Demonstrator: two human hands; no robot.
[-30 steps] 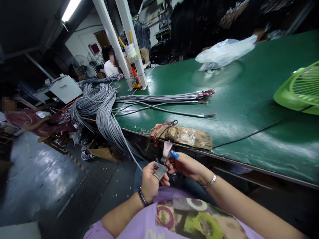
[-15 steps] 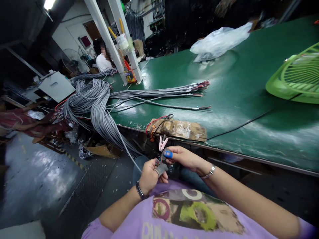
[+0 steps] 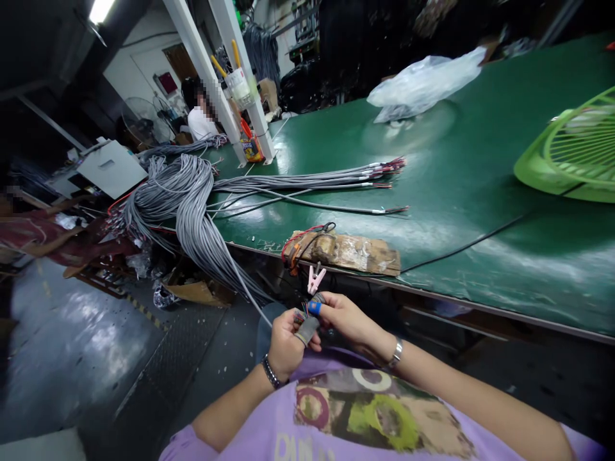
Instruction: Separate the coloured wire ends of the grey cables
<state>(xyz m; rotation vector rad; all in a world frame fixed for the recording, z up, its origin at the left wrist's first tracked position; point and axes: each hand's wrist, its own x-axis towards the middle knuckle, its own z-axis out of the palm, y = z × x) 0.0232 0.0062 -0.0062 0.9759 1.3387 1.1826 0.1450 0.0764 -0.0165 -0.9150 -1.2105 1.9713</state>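
Note:
My left hand [image 3: 287, 340], with grey wrapping on its thumb, is closed on the end of a grey cable [image 3: 257, 306]. Thin coloured wires [image 3: 304, 310] fan out above its fingers. Close beside it, my right hand [image 3: 339, 315] has a blue band on a finger and pinches at the wire tips; exactly which strands it grips is hidden. Just above the hands, a pink clip [image 3: 316, 280] hangs at the table edge by a worn wooden block [image 3: 358, 251]. The held cable runs back to a large grey cable bundle [image 3: 195, 198] draped over the edge.
Cable ends with stripped wires [image 3: 391, 166] lie across the green table [image 3: 461, 243]. A clear plastic bag [image 3: 427, 83], a green fan [image 3: 571, 147] with a black cord and a white post [image 3: 257, 118] stand farther off. Another person [image 3: 199, 115] sits behind.
My right hand has moved slightly down and left, closer to my left hand at the wires. The left hand holds the cable much as before.

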